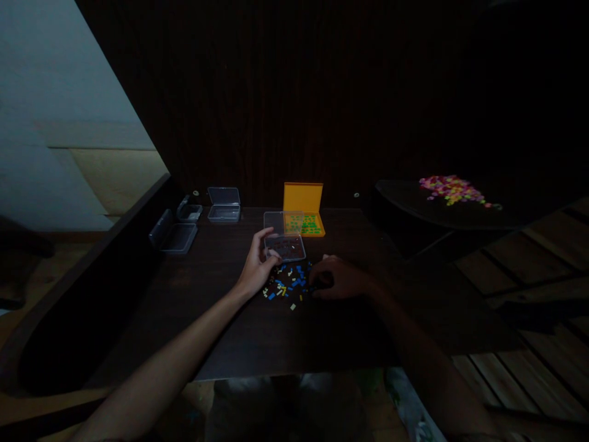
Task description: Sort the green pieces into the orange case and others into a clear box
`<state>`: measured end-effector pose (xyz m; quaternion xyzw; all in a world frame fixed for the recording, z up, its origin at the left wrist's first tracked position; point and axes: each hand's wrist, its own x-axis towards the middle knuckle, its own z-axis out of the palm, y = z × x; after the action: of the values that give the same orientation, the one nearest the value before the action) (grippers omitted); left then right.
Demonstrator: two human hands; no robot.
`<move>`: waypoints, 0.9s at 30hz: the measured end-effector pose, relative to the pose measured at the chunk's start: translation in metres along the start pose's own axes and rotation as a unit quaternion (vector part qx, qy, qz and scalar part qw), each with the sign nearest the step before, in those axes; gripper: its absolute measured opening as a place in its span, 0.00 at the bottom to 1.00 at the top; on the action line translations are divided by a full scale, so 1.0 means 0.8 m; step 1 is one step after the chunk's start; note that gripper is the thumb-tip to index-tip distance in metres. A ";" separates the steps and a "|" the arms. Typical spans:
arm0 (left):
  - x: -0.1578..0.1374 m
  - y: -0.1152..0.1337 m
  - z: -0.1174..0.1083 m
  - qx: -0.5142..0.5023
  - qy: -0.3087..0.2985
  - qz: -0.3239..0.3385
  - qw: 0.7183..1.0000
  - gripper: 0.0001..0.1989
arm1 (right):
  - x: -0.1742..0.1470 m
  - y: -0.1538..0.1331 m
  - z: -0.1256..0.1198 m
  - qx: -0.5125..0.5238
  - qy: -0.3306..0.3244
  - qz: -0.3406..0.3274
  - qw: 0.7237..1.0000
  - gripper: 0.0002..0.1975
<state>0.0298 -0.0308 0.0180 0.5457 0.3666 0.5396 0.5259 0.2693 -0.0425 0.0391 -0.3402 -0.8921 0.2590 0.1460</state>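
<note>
My left hand [258, 264] grips the left edge of a clear plastic box [304, 253], with the thumb at its front and the fingers at its side. The box's lid stands raised, and dark reddish-brown small pieces lie inside. In front of it is a loose pile of small building bricks [286, 287], blue, yellow and whitish. My right hand [338, 277] rests at the pile's right side with fingers curled and thumb and forefinger brought together. Whatever is between those fingertips is too small and dark to see.
Behind the clear box stands an open orange box [302, 197] holding green pieces. Several open clear boxes [224, 212] sit at the back left. Pink and yellow small items [453, 189] are heaped on a raised shelf [400, 199] at right. A dark panel [257, 104] rises behind the table.
</note>
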 end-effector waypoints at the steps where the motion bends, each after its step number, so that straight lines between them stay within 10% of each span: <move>1: 0.000 0.000 0.000 0.000 -0.003 0.000 1.000 0.31 | 0.000 0.000 0.001 -0.004 0.000 0.004 1.000 0.11; 27: -0.005 0.000 0.002 0.028 -0.018 -0.003 0.999 0.31 | 0.005 -0.007 0.011 -0.029 -0.013 0.032 0.999 0.10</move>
<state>0.0307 -0.0350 0.0176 0.5691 0.3737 0.5175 0.5183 0.2599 -0.0465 0.0354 -0.3689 -0.8899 0.2416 0.1163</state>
